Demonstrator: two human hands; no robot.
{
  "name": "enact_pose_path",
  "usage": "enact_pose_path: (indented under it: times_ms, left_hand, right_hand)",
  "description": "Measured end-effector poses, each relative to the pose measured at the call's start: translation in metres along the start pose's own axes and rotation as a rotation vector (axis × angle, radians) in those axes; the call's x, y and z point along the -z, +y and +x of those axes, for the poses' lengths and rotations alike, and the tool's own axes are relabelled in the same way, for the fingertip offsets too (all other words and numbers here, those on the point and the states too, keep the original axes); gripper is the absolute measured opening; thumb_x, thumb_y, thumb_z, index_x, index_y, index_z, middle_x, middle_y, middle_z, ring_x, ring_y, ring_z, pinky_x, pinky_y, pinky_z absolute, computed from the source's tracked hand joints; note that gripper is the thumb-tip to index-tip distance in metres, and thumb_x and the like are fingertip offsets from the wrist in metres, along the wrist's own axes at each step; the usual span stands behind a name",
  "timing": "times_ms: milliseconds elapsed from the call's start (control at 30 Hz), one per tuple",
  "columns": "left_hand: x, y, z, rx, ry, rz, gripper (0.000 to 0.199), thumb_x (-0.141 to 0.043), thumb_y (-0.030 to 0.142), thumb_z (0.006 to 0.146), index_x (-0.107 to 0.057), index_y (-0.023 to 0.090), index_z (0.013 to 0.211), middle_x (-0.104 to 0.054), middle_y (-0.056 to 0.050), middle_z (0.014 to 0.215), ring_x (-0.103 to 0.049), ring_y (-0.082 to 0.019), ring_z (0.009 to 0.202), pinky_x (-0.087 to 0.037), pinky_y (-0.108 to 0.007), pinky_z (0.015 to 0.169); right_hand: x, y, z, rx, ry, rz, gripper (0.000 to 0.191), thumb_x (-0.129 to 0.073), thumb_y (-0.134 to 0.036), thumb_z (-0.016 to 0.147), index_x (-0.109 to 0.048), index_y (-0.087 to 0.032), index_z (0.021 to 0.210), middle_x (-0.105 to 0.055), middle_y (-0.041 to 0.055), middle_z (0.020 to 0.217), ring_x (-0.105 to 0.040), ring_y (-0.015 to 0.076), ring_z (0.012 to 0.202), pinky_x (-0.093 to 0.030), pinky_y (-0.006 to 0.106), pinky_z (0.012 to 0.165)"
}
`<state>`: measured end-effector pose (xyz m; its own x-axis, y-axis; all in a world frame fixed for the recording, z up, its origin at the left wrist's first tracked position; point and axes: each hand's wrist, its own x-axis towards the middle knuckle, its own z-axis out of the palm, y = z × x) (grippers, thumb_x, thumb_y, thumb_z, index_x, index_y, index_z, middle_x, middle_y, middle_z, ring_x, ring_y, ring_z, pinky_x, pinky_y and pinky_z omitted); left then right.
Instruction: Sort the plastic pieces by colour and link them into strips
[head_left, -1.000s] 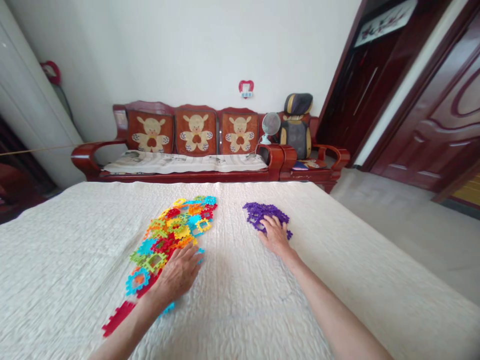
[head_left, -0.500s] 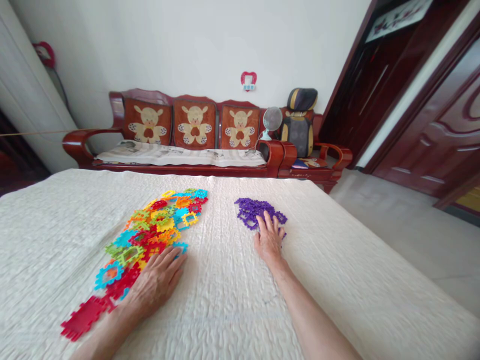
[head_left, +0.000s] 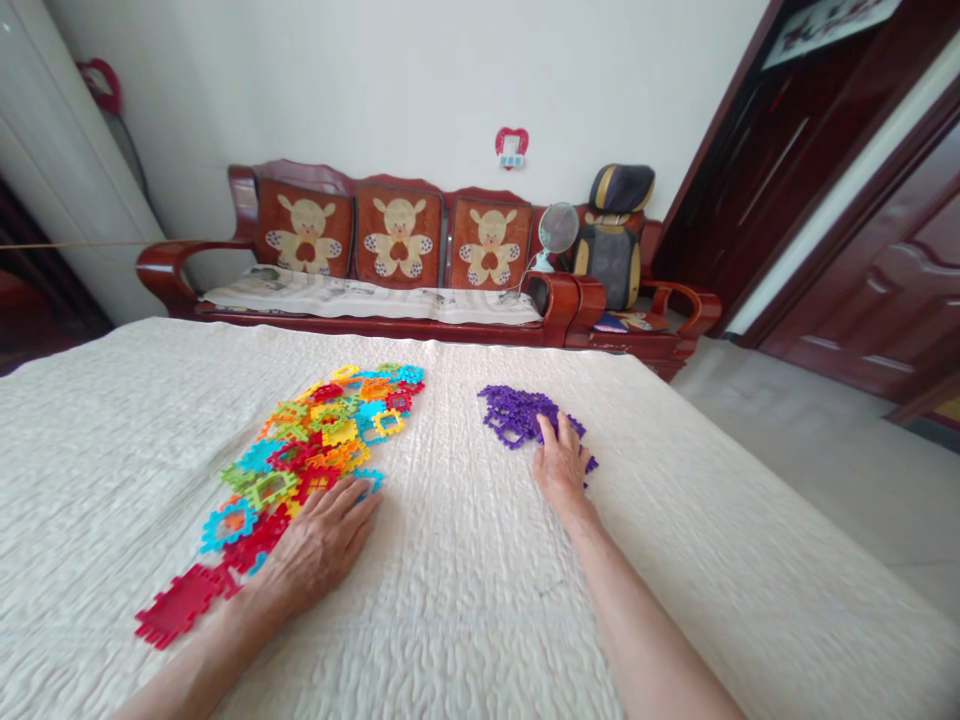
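My left hand point(head_left: 322, 535) lies flat, fingers stretched out, on the near right edge of a pile of plastic interlocking pieces point(head_left: 337, 432) in red, yellow, green, orange and blue. A blue piece point(head_left: 370, 482) shows just past its fingertips. Closest to me in that pile is a large red piece point(head_left: 180, 607), beside my left forearm. My right hand point(head_left: 562, 468) rests with fingers apart on the near right part of a smaller heap of purple interlocking pieces point(head_left: 510, 412). Its fingers cover some of the purple pieces, and a few stick out to its right.
A cream quilted cover point(head_left: 450, 590) spreads under both piles. Behind it stands a red-brown wooden sofa point(head_left: 559, 308) with bear-patterned cushions point(head_left: 399, 235). A small fan point(head_left: 558, 230) and a massage seat pad point(head_left: 611, 262) are at its right. A dark red door point(head_left: 877, 270) is farther right.
The whole view has shifted slightly. My right hand has slid a little to the right, and purple pieces near it have moved right too. My left hand stays at the multicoloured pile.
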<state>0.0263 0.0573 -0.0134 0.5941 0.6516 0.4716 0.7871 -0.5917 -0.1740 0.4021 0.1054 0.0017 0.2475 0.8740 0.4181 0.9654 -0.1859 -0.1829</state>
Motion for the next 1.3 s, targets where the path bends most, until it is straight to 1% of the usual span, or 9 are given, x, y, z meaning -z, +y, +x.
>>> enact_pose_path:
  times_ms: [133, 267, 400, 567, 800, 900, 1000, 1200, 1300]
  left_hand:
    - [0.0, 0.001, 0.0, 0.011, 0.003, -0.022, 0.033, -0.043, 0.029, 0.094, -0.065, 0.023, 0.118, -0.063, -0.009, 0.126, -0.058, -0.028, 0.116, -0.051, -0.044, 0.092]
    - [-0.003, 0.001, -0.001, 0.032, 0.005, -0.083, 0.033, -0.044, 0.029, 0.094, -0.063, 0.024, 0.12, -0.062, -0.008, 0.128, -0.057, -0.027, 0.118, -0.049, -0.043, 0.095]
    - [-0.008, -0.002, -0.007, 0.047, 0.008, -0.118, 0.035, -0.044, 0.031, 0.094, -0.06, 0.025, 0.124, -0.059, -0.007, 0.131, -0.053, -0.026, 0.121, -0.046, -0.043, 0.098]
    - [-0.01, -0.003, -0.016, 0.065, -0.019, -0.108, 0.036, -0.047, 0.033, 0.092, -0.056, 0.03, 0.127, -0.057, -0.004, 0.135, -0.051, -0.026, 0.124, -0.044, -0.041, 0.1]
    - [-0.002, -0.006, -0.009, 0.037, -0.006, -0.108, 0.033, -0.047, 0.034, 0.092, -0.059, 0.027, 0.123, -0.059, -0.006, 0.131, -0.054, -0.025, 0.119, -0.047, -0.04, 0.096]
    - [-0.001, -0.01, -0.006, 0.031, -0.015, -0.123, 0.032, -0.046, 0.033, 0.093, -0.06, 0.027, 0.121, -0.059, -0.007, 0.128, -0.056, -0.024, 0.117, -0.049, -0.039, 0.093]
    - [0.001, -0.014, -0.004, 0.037, -0.045, -0.14, 0.032, -0.042, 0.026, 0.094, -0.062, 0.028, 0.119, -0.058, -0.008, 0.129, -0.054, -0.024, 0.118, -0.049, -0.04, 0.093]
    - [0.017, -0.013, 0.0, 0.15, -0.06, -0.074, 0.033, -0.041, 0.012, 0.089, -0.068, 0.023, 0.104, -0.059, -0.012, 0.125, -0.053, -0.028, 0.118, -0.049, -0.047, 0.094]
    - [0.026, -0.005, 0.004, 0.125, -0.076, -0.077, 0.031, -0.041, 0.012, 0.089, -0.068, 0.022, 0.102, -0.06, -0.012, 0.124, -0.052, -0.028, 0.12, -0.048, -0.048, 0.095]
  right_hand:
    - [-0.005, 0.007, 0.0, 0.027, 0.024, 0.086, 0.061, -0.042, -0.009, 0.081, -0.042, -0.022, 0.141, -0.029, 0.0158, 0.152, -0.04, 0.0318, 0.13, -0.039, 0.046, 0.097]
    - [-0.008, 0.009, -0.004, 0.058, 0.068, 0.123, 0.065, -0.039, -0.006, 0.081, -0.036, -0.02, 0.145, -0.028, 0.0172, 0.152, -0.034, 0.0325, 0.136, -0.039, 0.048, 0.1]
    - [-0.009, 0.009, -0.006, 0.081, 0.086, 0.13, 0.063, -0.037, -0.007, 0.083, -0.033, -0.016, 0.145, -0.025, 0.0201, 0.152, -0.031, 0.0326, 0.138, -0.038, 0.048, 0.103]
    - [-0.01, 0.012, -0.007, 0.095, 0.095, 0.139, 0.064, -0.039, -0.011, 0.083, -0.029, -0.015, 0.146, -0.027, 0.0199, 0.151, -0.03, 0.0322, 0.139, -0.04, 0.048, 0.102]
    - [-0.009, 0.011, -0.005, 0.147, 0.091, 0.066, 0.055, -0.042, -0.019, 0.085, -0.043, -0.017, 0.139, -0.033, 0.0165, 0.15, -0.037, 0.0318, 0.132, -0.039, 0.048, 0.1]
    - [-0.007, 0.008, -0.006, 0.146, 0.04, -0.019, 0.048, -0.042, -0.021, 0.086, -0.054, -0.017, 0.132, -0.041, 0.014, 0.145, -0.042, 0.0306, 0.125, -0.039, 0.045, 0.098]
    - [-0.004, 0.004, -0.007, 0.116, -0.011, -0.086, 0.042, -0.042, -0.023, 0.087, -0.061, -0.02, 0.124, -0.049, 0.0107, 0.141, -0.044, 0.0295, 0.121, -0.038, 0.044, 0.095]
    - [-0.003, -0.002, -0.011, 0.082, 0.009, -0.078, 0.041, -0.043, -0.024, 0.086, -0.063, -0.021, 0.122, -0.05, 0.0095, 0.139, -0.045, 0.0302, 0.116, -0.036, 0.045, 0.091]
    - [-0.005, -0.001, -0.011, 0.073, 0.017, -0.057, 0.041, -0.042, -0.023, 0.086, -0.064, -0.02, 0.121, -0.051, 0.0095, 0.138, -0.045, 0.0301, 0.116, -0.036, 0.045, 0.089]
